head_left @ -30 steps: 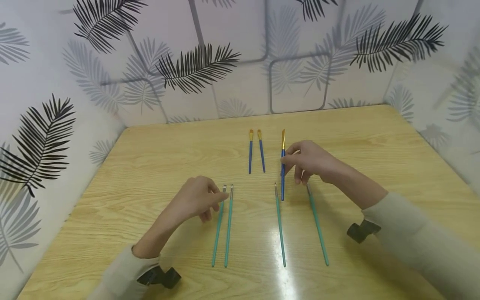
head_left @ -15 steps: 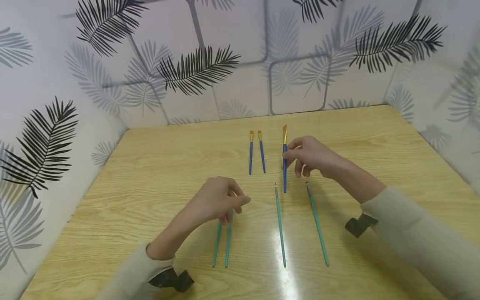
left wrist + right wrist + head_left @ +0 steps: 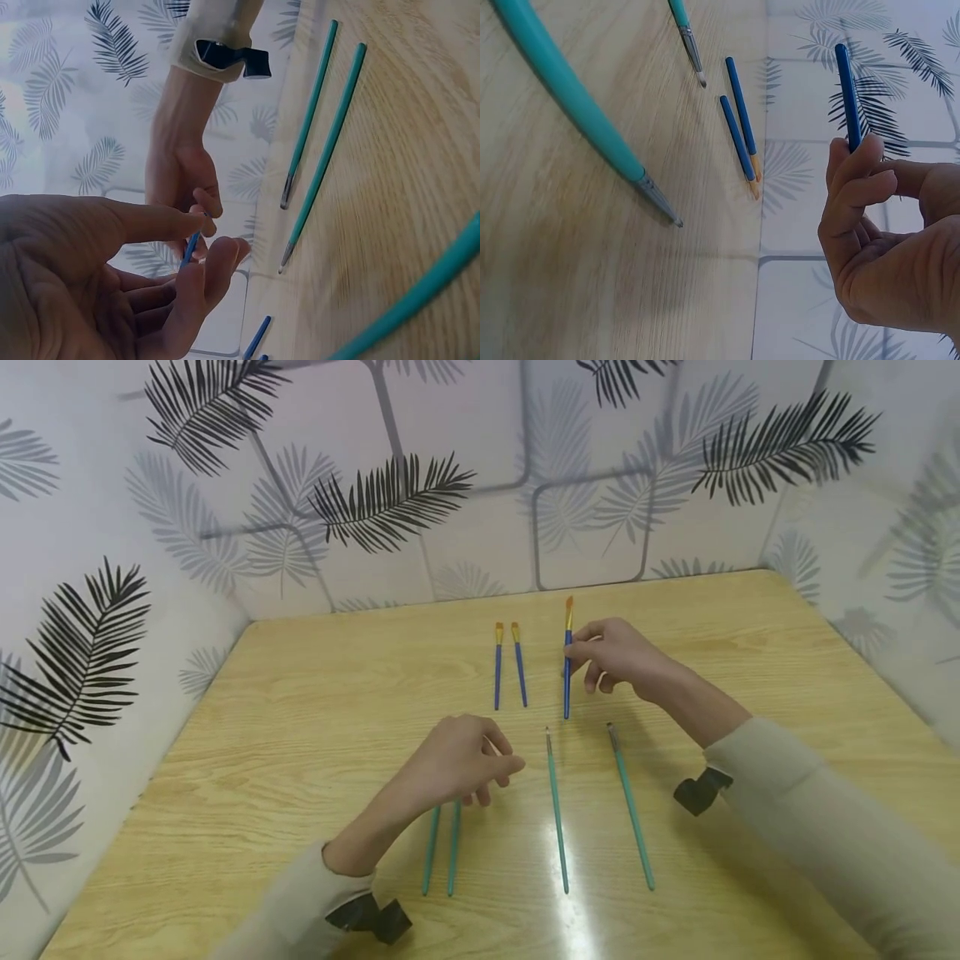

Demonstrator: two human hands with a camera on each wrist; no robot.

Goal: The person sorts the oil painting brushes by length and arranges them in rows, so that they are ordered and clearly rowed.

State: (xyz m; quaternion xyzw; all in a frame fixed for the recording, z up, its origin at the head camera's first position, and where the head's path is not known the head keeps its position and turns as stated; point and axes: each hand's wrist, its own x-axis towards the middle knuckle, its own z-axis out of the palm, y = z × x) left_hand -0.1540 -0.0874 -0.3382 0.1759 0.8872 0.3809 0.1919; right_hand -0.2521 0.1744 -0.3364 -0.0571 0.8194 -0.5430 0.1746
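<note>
My right hand [image 3: 626, 660] pinches a blue paintbrush [image 3: 567, 681] between thumb and fingers, above the table. Its orange bristles point away toward the wall; in the right wrist view its blue handle end [image 3: 847, 94] sticks up past the fingers. My left hand [image 3: 461, 764] hovers with loosely bent fingers, and nothing lies between them in the left wrist view. Below and behind it are two teal paintbrushes, one [image 3: 431, 856] beside the other [image 3: 454, 852], their bristle ends hidden by the hand. Nearer the right hand lie two more teal paintbrushes, a left one [image 3: 557, 814] and a right one [image 3: 634, 818].
Two blue paintbrushes, one [image 3: 497, 677] left of the other [image 3: 521, 675], lie at the back of the wooden table [image 3: 337, 685]. A leaf-patterned wall [image 3: 480, 543] borders the table's back edge.
My left hand has moved right, from over the tips of the left teal paintbrushes toward the middle. My right hand has carried the blue paintbrush a little farther back.
</note>
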